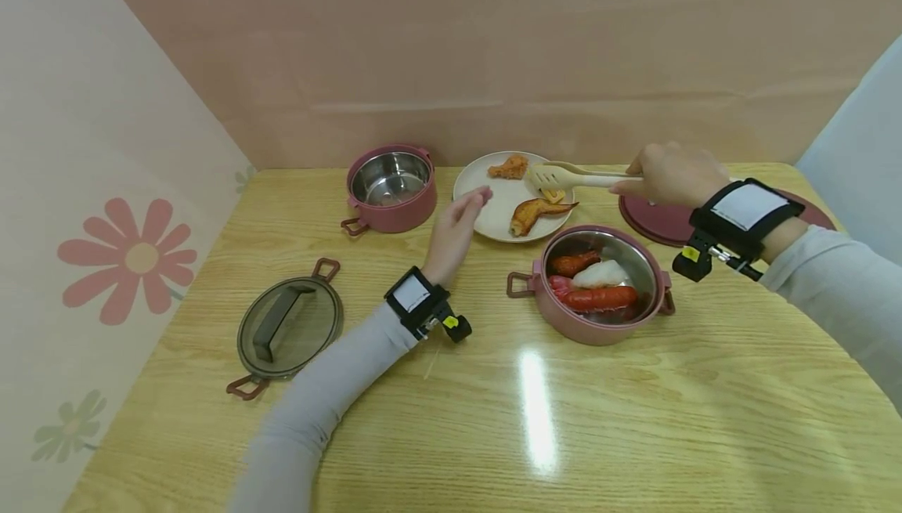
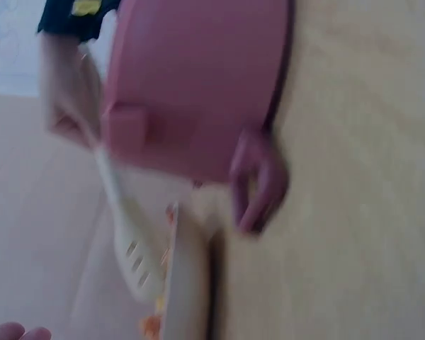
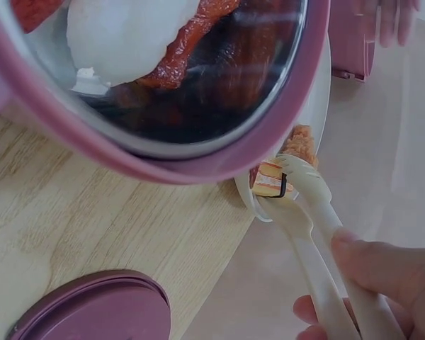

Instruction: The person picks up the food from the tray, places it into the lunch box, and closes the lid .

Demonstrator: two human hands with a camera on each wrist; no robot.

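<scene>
Left hand (image 1: 456, 229) raised open; right hand (image 1: 672, 175) grips tongs (image 1: 574, 178).

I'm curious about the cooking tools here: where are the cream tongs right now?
In the head view the tongs are held by the right hand over the right side of the white plate, just behind the pink pot holding food.

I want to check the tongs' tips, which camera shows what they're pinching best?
The right wrist view: the tongs close on a small orange-and-white piece at the plate's rim. The head view shows the tongs small over the plate; the left wrist view blurs them.
</scene>
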